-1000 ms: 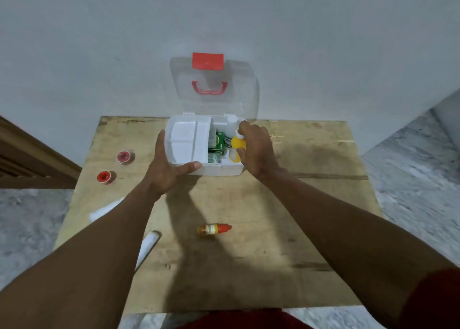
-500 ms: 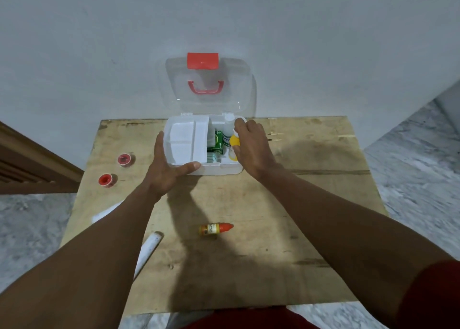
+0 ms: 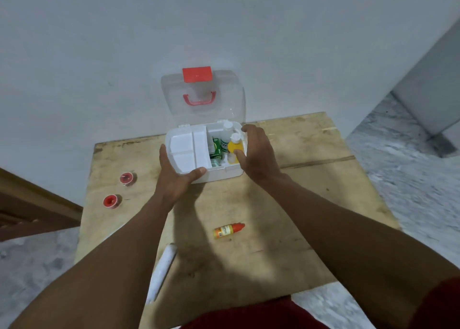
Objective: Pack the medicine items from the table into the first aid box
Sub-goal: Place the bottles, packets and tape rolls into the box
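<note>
The white first aid box [image 3: 224, 173] stands at the table's far edge, its clear lid [image 3: 224, 104] with a red latch leaning open against the wall. A white tray [image 3: 186, 147] fills its left half. A green packet [image 3: 217, 147], a white bottle [image 3: 227, 133] and a yellow bottle [image 3: 233, 146] stand in the right half. My left hand [image 3: 174, 179] grips the box's front left corner, thumb on the front rim. My right hand [image 3: 258, 154] lies over the box's right side with fingers spread, its thumb touching the yellow bottle.
On the wooden table [image 3: 311, 191] lie a small orange-capped dropper bottle [image 3: 228, 230] near the middle, two red round items [image 3: 127, 178] [image 3: 110, 200] at the left, and a white tube [image 3: 161, 271] at the front edge. A wall rises right behind the box.
My right hand has let go of the yellow bottle in the box and slid towards the box's right side. My left hand keeps its grip on the box.
</note>
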{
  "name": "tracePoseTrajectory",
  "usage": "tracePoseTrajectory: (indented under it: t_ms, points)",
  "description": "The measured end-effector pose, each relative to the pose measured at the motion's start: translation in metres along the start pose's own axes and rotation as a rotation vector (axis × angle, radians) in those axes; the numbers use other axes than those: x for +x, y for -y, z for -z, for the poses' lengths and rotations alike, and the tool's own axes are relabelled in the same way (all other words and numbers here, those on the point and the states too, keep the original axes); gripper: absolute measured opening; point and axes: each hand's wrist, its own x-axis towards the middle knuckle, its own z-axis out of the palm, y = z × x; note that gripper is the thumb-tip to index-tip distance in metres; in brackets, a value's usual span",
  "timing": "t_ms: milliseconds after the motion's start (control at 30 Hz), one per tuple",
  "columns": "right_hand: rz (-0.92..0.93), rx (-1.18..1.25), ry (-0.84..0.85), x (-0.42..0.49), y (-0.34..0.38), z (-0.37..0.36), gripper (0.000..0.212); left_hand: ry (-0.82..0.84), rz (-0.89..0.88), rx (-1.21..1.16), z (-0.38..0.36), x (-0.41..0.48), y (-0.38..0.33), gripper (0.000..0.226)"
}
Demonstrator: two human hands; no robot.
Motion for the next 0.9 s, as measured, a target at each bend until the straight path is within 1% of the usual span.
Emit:
tracePoseTrajectory:
  t_ms: [33,100,167,200,267,333,367,467,533,633,767,833,900]
  points:
    - [-0.034,-0.007,-0.05,-0.006,0.005,0.003,0.045,0.009,0.001,0.005,0.001,0.001,0.001,0.111]
    - [-0.036,-0.036,-0.104,-0.026,0.013,0.007,0.038,0.027,0.024,0.016,0.004,0.0,0.002,0.118]
    - [-0.015,-0.035,-0.065,-0.051,0.019,0.009,0.028,0.043,0.03,0.02,0.005,0.001,0.001,0.118]
    - [-0.022,-0.035,-0.004,-0.064,0.02,0.009,0.023,0.052,0.034,0.019,0.006,0.002,0.001,0.119]
    - [-0.064,-0.052,0.188,-0.085,0.023,0.007,0.019,0.068,0.039,0.027,0.009,0.003,0.001,0.119]
    - [-0.113,-0.085,0.399,-0.104,0.024,0.004,0.022,0.087,0.039,0.035,0.012,0.005,0.002,0.119]
    - [-0.133,-0.103,0.476,-0.111,0.024,0.003,0.027,0.094,0.037,0.038,0.012,0.005,0.002,0.118]
    - [-0.148,-0.163,0.614,-0.124,0.022,-0.002,0.034,0.106,0.055,0.06,0.013,0.005,0.001,0.12]
    - [-0.143,-0.221,0.665,-0.127,0.019,-0.005,0.031,0.111,0.069,0.059,0.013,0.005,0.0,0.122]
    - [-0.154,-0.254,0.681,-0.131,0.014,-0.01,0.028,0.106,0.063,0.075,0.014,0.005,-0.001,0.121]
    - [-0.173,-0.201,0.624,-0.135,0.01,-0.012,0.022,0.103,0.067,0.076,0.013,0.004,-0.001,0.119]
    - [-0.18,-0.137,0.572,-0.134,0.01,-0.009,0.02,0.102,0.07,0.077,0.013,0.003,-0.001,0.119]
    - [-0.167,-0.058,0.48,-0.129,0.014,-0.001,0.019,0.099,0.07,0.074,0.013,0.003,-0.002,0.119]
